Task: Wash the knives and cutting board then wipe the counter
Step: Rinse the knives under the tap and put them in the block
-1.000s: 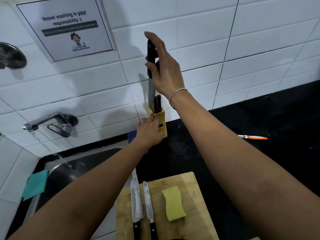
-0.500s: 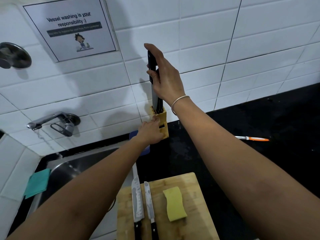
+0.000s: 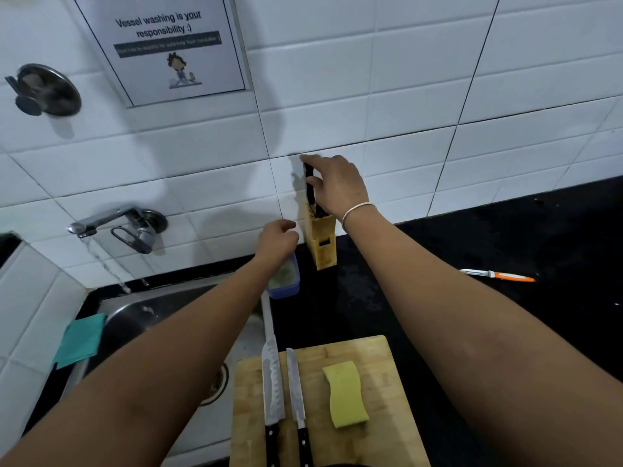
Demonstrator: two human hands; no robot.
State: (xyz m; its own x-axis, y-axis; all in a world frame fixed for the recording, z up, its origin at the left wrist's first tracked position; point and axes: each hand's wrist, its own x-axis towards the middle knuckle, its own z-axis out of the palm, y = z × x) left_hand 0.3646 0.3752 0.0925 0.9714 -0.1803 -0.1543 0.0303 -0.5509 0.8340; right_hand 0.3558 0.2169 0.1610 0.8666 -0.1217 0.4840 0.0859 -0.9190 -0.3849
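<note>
Broadly, the black counter [image 3: 505, 237] fills the right of the frame and the steel sink [image 3: 141, 318] the lower left, with the tap [image 3: 118, 224] above it running. At bottom centre the board [image 3: 381, 399] carries two knives [image 3: 273, 382] side by side, blades pointing up the frame, and a yellow sponge [image 3: 345, 396] just right of them. A teal cloth [image 3: 81, 342] hangs at the sink's left edge. At mid-frame the wooden block [image 3: 322, 241] stands against the tiles, a blue tub [image 3: 286, 281] just left of it.

The right hand [image 3: 337, 187] curls round a black handle [image 3: 309, 185] that stands out of the block's top; the blade is hidden in the slot. The left hand [image 3: 278, 241] hovers just left of the block with fingers loosely curled, holding nothing; whether it touches the wood I cannot tell.

The step looks like seating or drawing this knife at the block. To do it well, keep the handle in line with the slot so the blade does not bind, and steady the block with the left hand so it does not tip. An orange peeler [image 3: 499, 275] lies far right.
</note>
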